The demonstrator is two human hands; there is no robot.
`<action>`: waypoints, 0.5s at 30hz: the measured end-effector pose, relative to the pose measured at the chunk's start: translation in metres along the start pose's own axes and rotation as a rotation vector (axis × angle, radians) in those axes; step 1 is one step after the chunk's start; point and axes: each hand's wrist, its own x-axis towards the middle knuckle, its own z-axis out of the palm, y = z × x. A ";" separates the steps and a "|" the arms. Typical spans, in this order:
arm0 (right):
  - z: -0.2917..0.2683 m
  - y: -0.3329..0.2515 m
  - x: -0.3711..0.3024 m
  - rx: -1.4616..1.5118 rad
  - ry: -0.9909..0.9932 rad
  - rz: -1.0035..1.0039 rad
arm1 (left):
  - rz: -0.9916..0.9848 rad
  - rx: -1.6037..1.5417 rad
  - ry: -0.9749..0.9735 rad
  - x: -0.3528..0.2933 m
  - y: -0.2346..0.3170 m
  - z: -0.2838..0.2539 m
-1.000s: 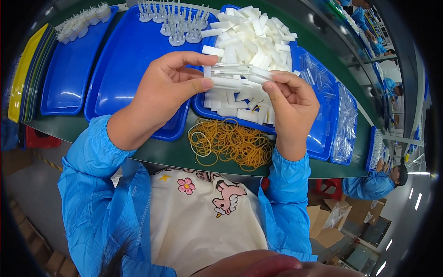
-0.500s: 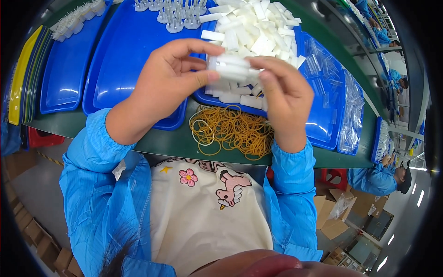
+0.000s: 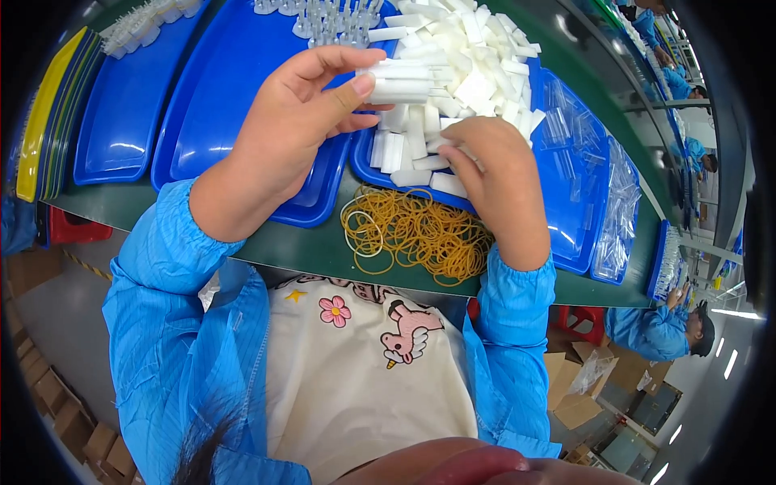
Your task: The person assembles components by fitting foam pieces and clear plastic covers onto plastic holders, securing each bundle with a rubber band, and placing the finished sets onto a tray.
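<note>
My left hand [image 3: 303,121] is closed on a bundle of white foam strips [image 3: 402,87], pinched between thumb and fingers above the middle tray. Pale, thin ends stick out at the bundle's right side. Curled over the near part of the pile of white foam strips [image 3: 477,73] is my right hand [image 3: 497,174]. Its thumb and fingertips are bent together at the strips, and what lies between them is hard to make out. The pile fills a blue tray [image 3: 365,166]. A heap of tan rubber bands [image 3: 428,234] lies in front of that tray, with one white band [image 3: 349,230] among them.
Left of the pile, a large blue tray [image 3: 210,145] holds several clear pronged pieces [image 3: 339,24] at its far end. Another blue tray [image 3: 113,149] and stacked yellow trays [image 3: 48,105] stand farther left. Clear plastic pieces [image 3: 614,218] fill trays at right. A co-worker [image 3: 655,331] sits beyond.
My right hand has left the white bundle and moved down to the strips in the tray. My left hand keeps the bundle and has lifted it slightly away. The whole view has shifted a little.
</note>
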 end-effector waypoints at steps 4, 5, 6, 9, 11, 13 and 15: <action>-0.004 -0.006 0.001 0.163 0.200 0.219 | 0.011 -0.009 -0.018 0.000 -0.001 -0.002; -0.004 -0.007 0.001 0.283 0.245 0.335 | 0.011 -0.008 -0.014 0.000 0.000 -0.002; -0.004 -0.003 0.001 0.274 0.214 0.289 | 0.004 0.003 -0.020 0.000 0.001 0.000; -0.003 -0.002 -0.002 0.367 0.181 0.308 | -0.002 0.025 -0.027 0.000 0.001 -0.001; -0.002 -0.002 -0.003 0.395 0.240 0.308 | 0.000 0.035 -0.027 -0.001 0.001 -0.001; -0.003 -0.001 -0.003 0.423 0.300 0.304 | -0.019 0.026 -0.030 -0.002 0.002 0.000; -0.006 0.000 -0.003 0.482 0.362 0.346 | -0.005 0.025 -0.052 -0.003 0.003 0.000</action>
